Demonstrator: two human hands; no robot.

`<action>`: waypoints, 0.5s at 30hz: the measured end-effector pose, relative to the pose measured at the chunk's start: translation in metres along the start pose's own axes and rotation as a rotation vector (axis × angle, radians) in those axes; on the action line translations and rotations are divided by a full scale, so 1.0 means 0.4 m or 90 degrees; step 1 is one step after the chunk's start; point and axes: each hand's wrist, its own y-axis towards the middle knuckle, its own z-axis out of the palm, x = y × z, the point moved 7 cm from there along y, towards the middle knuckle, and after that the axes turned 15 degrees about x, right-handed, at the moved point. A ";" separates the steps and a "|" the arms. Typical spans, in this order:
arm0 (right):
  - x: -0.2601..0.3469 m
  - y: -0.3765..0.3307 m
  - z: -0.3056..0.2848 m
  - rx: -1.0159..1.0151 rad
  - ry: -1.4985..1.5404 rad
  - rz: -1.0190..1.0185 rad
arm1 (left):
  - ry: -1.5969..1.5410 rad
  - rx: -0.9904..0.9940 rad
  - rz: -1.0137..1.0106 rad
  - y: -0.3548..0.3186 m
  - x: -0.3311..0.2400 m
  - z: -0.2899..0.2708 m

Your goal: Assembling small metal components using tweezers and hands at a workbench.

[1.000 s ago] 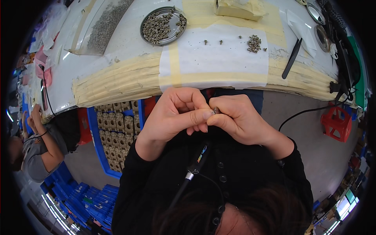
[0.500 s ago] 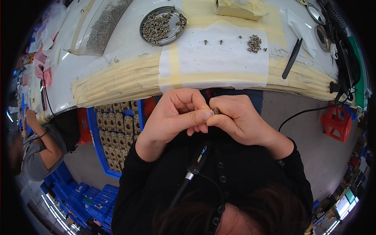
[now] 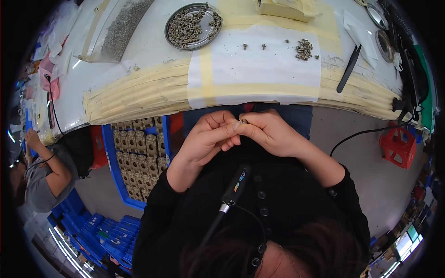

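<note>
My left hand [image 3: 208, 138] and my right hand [image 3: 274, 134] meet fingertip to fingertip just off the table's near edge. Between the right thumb and forefinger is a small shiny metal part [image 3: 244, 121], mostly covered by the fingers. The left thumb and forefinger are pinched together against it; what they hold, if anything, is too small to make out. On the white paper [image 3: 259, 74] beyond my hands lie a little pile of small metal screw-like pieces [image 3: 304, 49] and a few loose ones. A round metal dish [image 3: 202, 45] of similar pieces stands farther left.
Black tweezers [image 3: 348, 69] rest right of the paper. A clear bag of tiny parts [image 3: 121, 39] lies far left, a yellowish box [image 3: 285, 10] at the back. Below the table's left side is a blue crate [image 3: 111, 162] of metal housings; a red stool [image 3: 397, 148] stands right. Another person [image 3: 55, 171] sits left.
Both hands have shifted slightly left and toward the table, still pinched together. The metal part has turned a little between the fingers. The table appears almost unmoved.
</note>
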 end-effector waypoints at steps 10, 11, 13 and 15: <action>-0.015 0.000 -0.013 -0.030 -0.066 -0.017 | -0.115 -0.002 -0.031 0.017 0.022 -0.019; -0.014 0.000 -0.014 -0.027 -0.074 -0.011 | -0.098 -0.009 -0.026 0.017 0.017 -0.023; -0.011 -0.001 -0.019 -0.040 -0.092 -0.019 | -0.064 -0.026 -0.014 0.015 0.006 -0.028; -0.018 -0.005 -0.025 -0.049 -0.127 0.005 | -0.055 -0.043 -0.010 0.016 0.012 -0.035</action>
